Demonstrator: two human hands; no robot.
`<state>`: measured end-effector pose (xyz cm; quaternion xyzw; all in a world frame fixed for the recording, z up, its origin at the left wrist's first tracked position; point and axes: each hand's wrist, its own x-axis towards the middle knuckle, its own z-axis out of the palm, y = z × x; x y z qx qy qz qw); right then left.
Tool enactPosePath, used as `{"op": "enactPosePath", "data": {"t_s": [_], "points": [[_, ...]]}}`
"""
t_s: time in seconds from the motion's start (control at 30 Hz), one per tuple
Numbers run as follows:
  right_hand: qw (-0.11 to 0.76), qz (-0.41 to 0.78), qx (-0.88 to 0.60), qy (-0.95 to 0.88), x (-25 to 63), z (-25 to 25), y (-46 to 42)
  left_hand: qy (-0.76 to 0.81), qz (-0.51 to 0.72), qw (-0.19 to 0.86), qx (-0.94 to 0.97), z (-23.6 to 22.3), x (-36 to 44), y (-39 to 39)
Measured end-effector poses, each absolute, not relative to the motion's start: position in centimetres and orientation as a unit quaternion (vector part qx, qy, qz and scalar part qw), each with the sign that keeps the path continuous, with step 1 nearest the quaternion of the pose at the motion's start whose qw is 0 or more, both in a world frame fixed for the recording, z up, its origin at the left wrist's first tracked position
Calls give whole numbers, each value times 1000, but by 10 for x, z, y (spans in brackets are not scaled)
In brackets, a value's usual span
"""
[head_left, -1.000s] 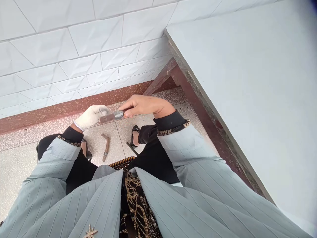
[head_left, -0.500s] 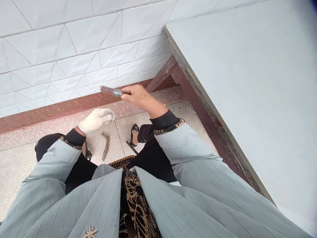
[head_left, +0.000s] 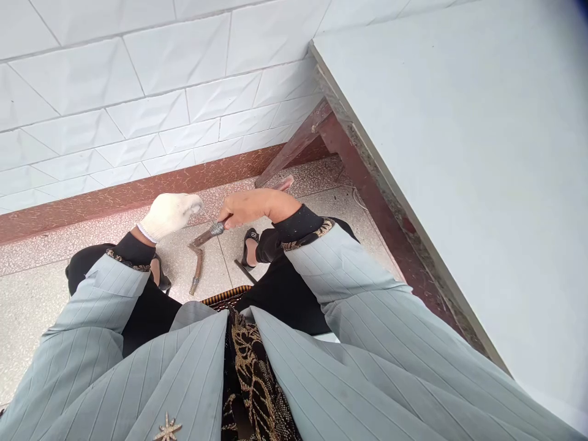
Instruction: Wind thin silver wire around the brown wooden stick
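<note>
My right hand (head_left: pixel 255 205), bare, is closed around a brown wooden stick with grey wire (head_left: pixel 217 228) wound round it. The stick's end slants down and to the left. A pinkish-brown end (head_left: pixel 285 182) shows beyond the wrist; whether it belongs to the same stick I cannot tell. My left hand (head_left: pixel 168 214), in a white glove, is closed just left of the stick and apart from it. Something greyish shows at its fingertips, too small to name. Below, a bent brown piece (head_left: pixel 197 274) lies on the floor, partly overlapped in view by the stick's end.
A white-topped table (head_left: pixel 459 153) with a reddish frame and leg (head_left: pixel 294 144) stands on the right. Ahead rises a white tiled wall (head_left: pixel 179 55) with a red-brown skirting. Between my feet a dark bar (head_left: pixel 245 271) lies on the speckled floor (head_left: pixel 174 251).
My right hand has come down and turned, so the wire-wound stick has swung from nearly level to slanting downward. My gloved left hand has shifted slightly left and up.
</note>
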<state>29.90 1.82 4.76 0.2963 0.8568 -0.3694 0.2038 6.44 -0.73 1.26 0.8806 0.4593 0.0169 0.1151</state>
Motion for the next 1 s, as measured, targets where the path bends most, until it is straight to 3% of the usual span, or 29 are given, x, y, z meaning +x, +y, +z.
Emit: {"op": "enactPosePath", "data": {"t_s": [0.27, 0.47, 0.57, 0.7, 0.9, 1.0], "points": [[91, -569, 212, 789, 324, 47, 28, 466, 90, 217, 853, 3, 63, 3], [-135, -579, 340, 729, 341, 54, 31, 441, 134, 306, 833, -2, 72, -6], [-195, -531, 423, 708, 333, 47, 32, 410, 141, 333, 838, -2, 76, -9], [-175, -412, 495, 745, 313, 36, 31, 406, 149, 354, 829, 3, 79, -10], [-61, -249, 537, 804, 293, 32, 23, 424, 138, 412, 795, 3, 82, -12], [16, -182, 541, 821, 290, 32, 21, 442, 125, 393, 796, 0, 80, -11]]}}
